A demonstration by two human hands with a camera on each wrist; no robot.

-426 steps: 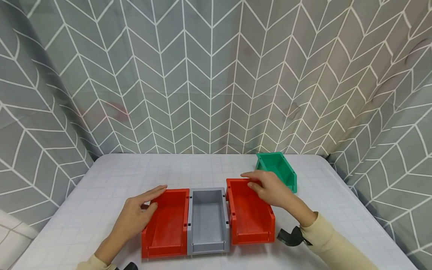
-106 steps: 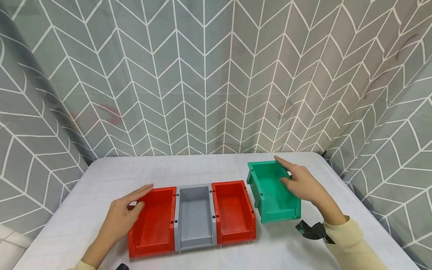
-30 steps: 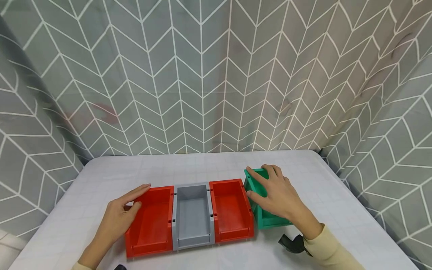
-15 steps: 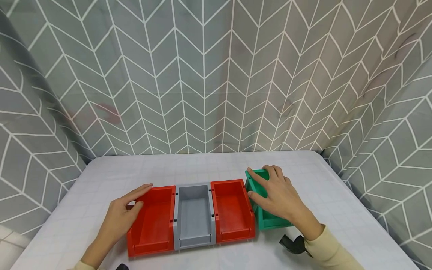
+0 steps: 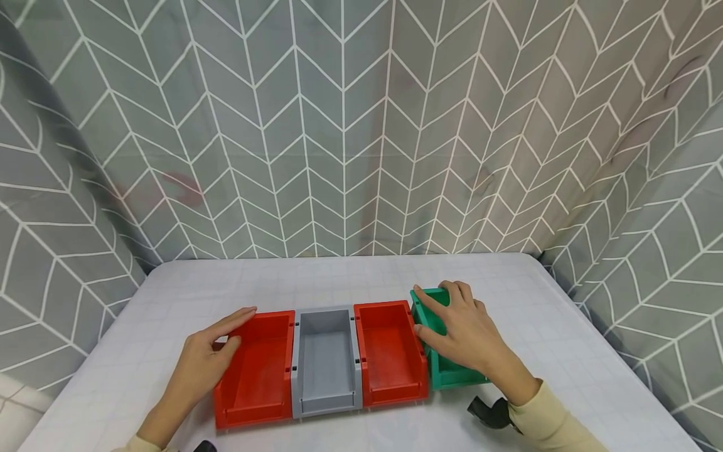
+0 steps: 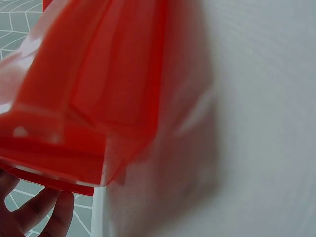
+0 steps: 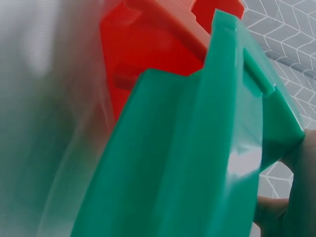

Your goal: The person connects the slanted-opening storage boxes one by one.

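Two red bins and a grey bin stand side by side in a row: the left red bin (image 5: 265,370), the grey bin (image 5: 324,351) in the middle and the right red bin (image 5: 390,351). My left hand (image 5: 204,358) holds the left red bin by its outer wall near the back, thumb over the rim. Spread over the green bin (image 5: 452,375), my right hand (image 5: 465,329) grips it, with the index finger and thumb at its left wall. That wall lies right along the right red bin, as the right wrist view also shows with the green bin (image 7: 197,148) overlapping red.
A white table (image 5: 316,279) with rounded back corners carries the bins. Behind and on both sides hangs a grey curtain (image 5: 350,138) with white chevron lines. A dark wrist mount (image 5: 490,412) sits at the right sleeve (image 5: 556,420).
Earlier my right hand held the right red bin apart, then lifted the green bin beside the row. Since then the green bin has come left against it, and just now slightly nearer me.
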